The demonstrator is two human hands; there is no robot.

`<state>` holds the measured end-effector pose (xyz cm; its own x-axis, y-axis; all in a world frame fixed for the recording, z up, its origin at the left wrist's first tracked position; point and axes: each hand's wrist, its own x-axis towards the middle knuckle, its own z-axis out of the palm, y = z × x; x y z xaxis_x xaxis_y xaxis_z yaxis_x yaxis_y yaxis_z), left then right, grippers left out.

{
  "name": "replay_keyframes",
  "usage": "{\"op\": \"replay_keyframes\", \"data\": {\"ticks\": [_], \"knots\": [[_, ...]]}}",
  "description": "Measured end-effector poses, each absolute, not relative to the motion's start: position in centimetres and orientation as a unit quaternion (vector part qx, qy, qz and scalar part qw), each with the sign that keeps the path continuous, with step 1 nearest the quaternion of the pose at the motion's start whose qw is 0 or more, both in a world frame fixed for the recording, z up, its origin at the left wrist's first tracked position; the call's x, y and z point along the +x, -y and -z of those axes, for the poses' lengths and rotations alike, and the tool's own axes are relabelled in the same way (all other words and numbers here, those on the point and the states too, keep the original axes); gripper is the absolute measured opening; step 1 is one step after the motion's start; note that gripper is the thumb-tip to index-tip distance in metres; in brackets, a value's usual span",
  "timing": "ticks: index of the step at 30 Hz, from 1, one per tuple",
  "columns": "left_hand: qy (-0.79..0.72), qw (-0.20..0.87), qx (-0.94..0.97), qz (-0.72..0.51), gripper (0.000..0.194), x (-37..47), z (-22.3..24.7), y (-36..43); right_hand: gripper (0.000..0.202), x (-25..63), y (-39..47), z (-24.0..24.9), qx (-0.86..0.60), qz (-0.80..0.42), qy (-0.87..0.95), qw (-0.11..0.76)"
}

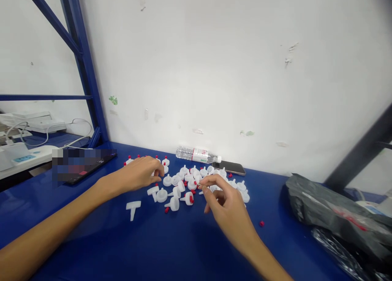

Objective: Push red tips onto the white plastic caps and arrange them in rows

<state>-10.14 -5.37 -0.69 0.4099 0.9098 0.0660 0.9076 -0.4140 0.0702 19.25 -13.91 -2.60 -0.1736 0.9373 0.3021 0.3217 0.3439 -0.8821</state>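
Observation:
White plastic nozzle caps (174, 203) lie in a loose pile on the blue tabletop (171, 248), with small red tip caps (166, 210) scattered among them. My right hand (225, 199) is over the pile's near right side, thumb and forefinger pinched together. Red shows beside those fingertips, but what they hold is too small to make out. To the left, my left hand (143, 173) curls downward over several upright nozzle caps with red tips (165, 160). White shows between its thumb and fingers; whether it is held is unclear. One white nozzle cap (133, 205) lies apart at front left.
A clear water bottle (200, 155) lies against the wall, beside a phone (231, 167). At left are a dark tablet (92, 164) and a white power strip (39, 155). Grey plastic bags (330, 207) cover the right side. A blue metal post (88, 69) rises behind.

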Motion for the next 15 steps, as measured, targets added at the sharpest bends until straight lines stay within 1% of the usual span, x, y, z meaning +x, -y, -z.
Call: {"op": "replay_keyframes", "data": {"ticks": [5, 10, 15], "knots": [[-0.537, 0.037, 0.843, -0.02, 0.013, -10.0, 1.0, 5.4, 0.02, 19.4, 13.9, 2.7, -0.464, -0.336, 0.69, 0.442], [-0.543, 0.046, 0.838, -0.004, 0.023, -9.1, 0.8, 6.0, 0.021, 19.3, 13.9, 2.7, -0.458, -0.335, 0.695, 0.441], [-0.547, 0.038, 0.836, -0.012, 0.019, -9.0, 0.9, 6.2, 0.02, 19.3, 13.9, 2.6, -0.459, -0.334, 0.696, 0.439]]}}
